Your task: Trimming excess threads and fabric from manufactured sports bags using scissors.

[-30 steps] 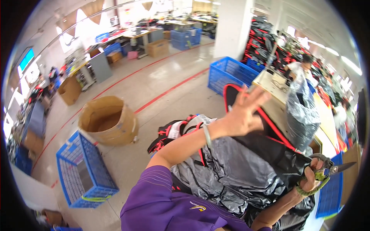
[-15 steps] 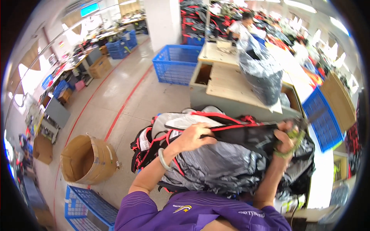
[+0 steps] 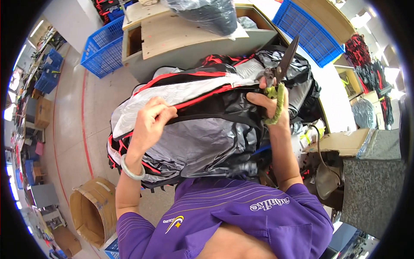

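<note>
A backpack-like heap of grey, black and red-trimmed fabric [image 3: 202, 138] lies in front of me, sewn pieces folded over one another. My left hand [image 3: 153, 118] is closed in a pinch on the red-trimmed edge of the black panel, left of the middle. At the right end of that edge, my right hand [image 3: 271, 101] holds scissors [image 3: 288, 60] whose handles are wrapped in yellow-green cloth. The dark blades point up and away from me, apart from the fabric. The right thumb lies toward the black panel; some of that hand's fingers are hidden.
Beyond the fabric stands a wooden-topped bench [image 3: 172, 36] bearing a filled plastic bag [image 3: 205, 15]. Blue crates stand at the left [image 3: 103, 47] and far right [image 3: 308, 32]. An open cardboard box [image 3: 92, 211] is on the floor at lower left, a metal-surfaced block [image 3: 373, 190] at right.
The view has swung down and to the right. My left fingers have closed on the red-trimmed edge. The scissors, blurred before, now point up and away in my right hand.
</note>
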{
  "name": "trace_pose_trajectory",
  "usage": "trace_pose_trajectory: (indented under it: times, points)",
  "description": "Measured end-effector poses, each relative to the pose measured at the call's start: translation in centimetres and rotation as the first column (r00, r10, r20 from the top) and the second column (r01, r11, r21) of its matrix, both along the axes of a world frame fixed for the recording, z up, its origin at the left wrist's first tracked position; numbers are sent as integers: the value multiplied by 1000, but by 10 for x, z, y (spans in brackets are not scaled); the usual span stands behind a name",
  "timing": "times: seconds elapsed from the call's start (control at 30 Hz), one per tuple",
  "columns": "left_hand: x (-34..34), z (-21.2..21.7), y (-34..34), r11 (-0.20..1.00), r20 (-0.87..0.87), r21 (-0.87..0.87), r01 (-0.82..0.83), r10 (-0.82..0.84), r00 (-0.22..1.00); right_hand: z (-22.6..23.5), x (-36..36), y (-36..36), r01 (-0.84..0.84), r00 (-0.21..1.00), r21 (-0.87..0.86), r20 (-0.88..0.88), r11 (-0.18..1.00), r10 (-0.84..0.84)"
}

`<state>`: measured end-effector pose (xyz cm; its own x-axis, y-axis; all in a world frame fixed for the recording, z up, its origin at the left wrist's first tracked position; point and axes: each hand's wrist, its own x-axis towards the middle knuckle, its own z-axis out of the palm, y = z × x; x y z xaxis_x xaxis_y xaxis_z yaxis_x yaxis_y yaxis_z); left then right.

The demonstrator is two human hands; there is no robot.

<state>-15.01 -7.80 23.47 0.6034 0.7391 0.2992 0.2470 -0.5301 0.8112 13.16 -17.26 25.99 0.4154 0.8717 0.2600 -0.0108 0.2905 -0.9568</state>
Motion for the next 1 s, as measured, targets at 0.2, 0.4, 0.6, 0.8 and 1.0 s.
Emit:
trace_pose_trajectory:
  times: [0.2, 0.4, 0.6, 0.8, 1.0]
  points:
    - [13, -64, 4, 907, -148, 329, -263, 325, 934, -39, -7, 14, 28, 985, -90, -169, 996, -43]
    - [20, -71, 8, 899, -182, 378, -219, 304, 935, -37, -2, 26, -64, 976, -60, -211, 996, 50]
    - [12, -60, 4, 986, 89, 114, -126, 116, 989, 1, 24, 29, -53, 946, -227, 301, 972, 121]
    - [24, -69, 6, 990, 151, 0, -140, 138, 979, 43, 71, 47, -76, 92, -219, 970, 973, 226]
    - [29, -72, 5, 992, 177, -7, -126, 125, 976, 64, 68, 74, -275, -284, -353, 919, 894, 275]
